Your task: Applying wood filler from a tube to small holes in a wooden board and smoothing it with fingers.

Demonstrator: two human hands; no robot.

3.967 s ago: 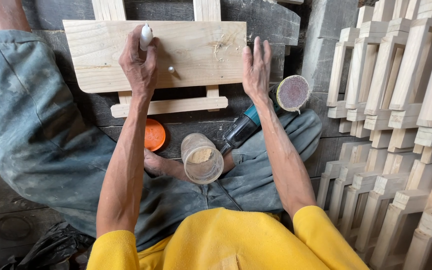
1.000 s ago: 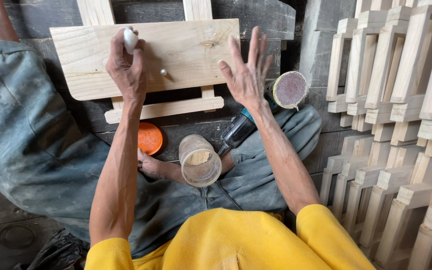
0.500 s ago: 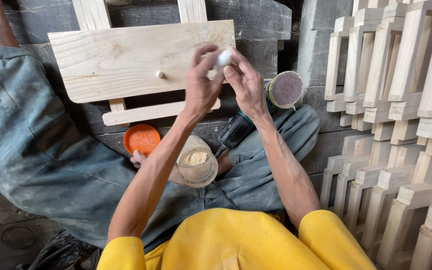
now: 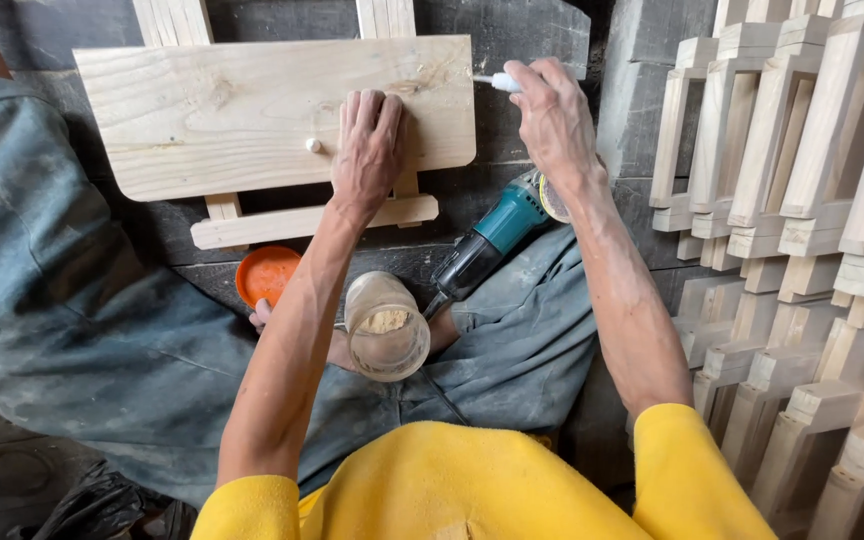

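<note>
Left hand (image 4: 370,140): flat, fingers spread, pressing the wooden board (image 4: 252,110)
Right hand (image 4: 552,115): grip closed on small white bottle (image 4: 500,82), nozzle pointing to 9 o'clock at the board's right edge
Nearer hand: right, at the board's 3 o'clock

Sanding disc (image 4: 550,197) mostly behind right hand (image 4: 552,120); small white tube's (image 4: 500,82) body perhaps within fist.

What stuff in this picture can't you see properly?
Head view only:
- Small white bottle: mostly covered by the right hand; only its tip shows.
- Sanding disc on the teal power tool: hidden behind the right wrist.
- Wooden board: part lies under the left hand.
- Stacked wooden frames: cut off by the right edge.
- Orange lid: partly behind the left forearm.
</note>
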